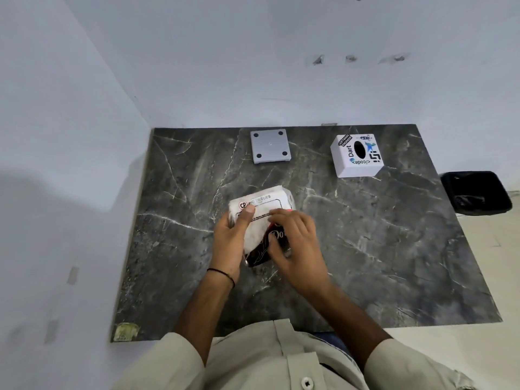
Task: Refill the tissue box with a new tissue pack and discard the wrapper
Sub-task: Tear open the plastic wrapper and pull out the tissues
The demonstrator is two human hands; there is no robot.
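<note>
A tissue pack (263,205) in a clear wrapper with white and dark red print lies in the middle of the dark marble table (380,249). My left hand (230,240) grips its left side, thumb on top. My right hand (295,243) presses on the pack's right and near part, fingers curled on the wrapper. The white tissue box cover (356,156), with stickers and an oval slot on top, stands at the back right. Its grey square base plate (270,146) with four black feet lies upside down at the back middle.
A black waste bin (477,192) lined with a black bag stands on the floor off the table's right edge. White walls close off the back and left sides. A worn sticker (125,330) marks the table's near left corner.
</note>
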